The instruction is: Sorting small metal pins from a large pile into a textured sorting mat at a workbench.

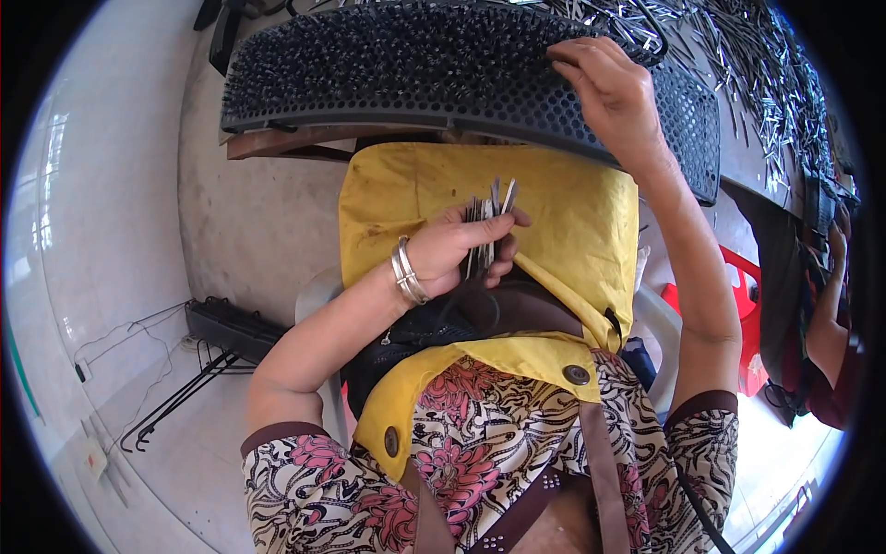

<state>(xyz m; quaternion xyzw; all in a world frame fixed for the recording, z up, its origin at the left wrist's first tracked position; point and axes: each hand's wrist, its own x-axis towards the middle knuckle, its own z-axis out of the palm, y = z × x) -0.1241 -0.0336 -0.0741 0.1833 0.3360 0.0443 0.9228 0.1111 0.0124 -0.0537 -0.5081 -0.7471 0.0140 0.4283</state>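
My left hand (pixel 441 247), with metal bangles at its wrist, is closed round a bundle of thin metal strips (pixel 482 231) above my lap. At the far side, my right hand (pixel 616 97) reaches over a long black perforated tray (pixel 685 138). Its thumb and fingertips are pinched together close above the holes; whatever is between them is too small to make out. Dark upright pieces (pixel 369 69) crowd the tray's left and middle, while round holes show along the near edge and at the right end.
Loose thin metal pieces (pixel 775 83) lie heaped on the worktable at the far right. Another person's arm (pixel 829 319) is at the right edge, near a red plastic chair (pixel 749 319). A yellow apron (pixel 554 203) covers my lap. A long black object (pixel 231 331) rests at the left.
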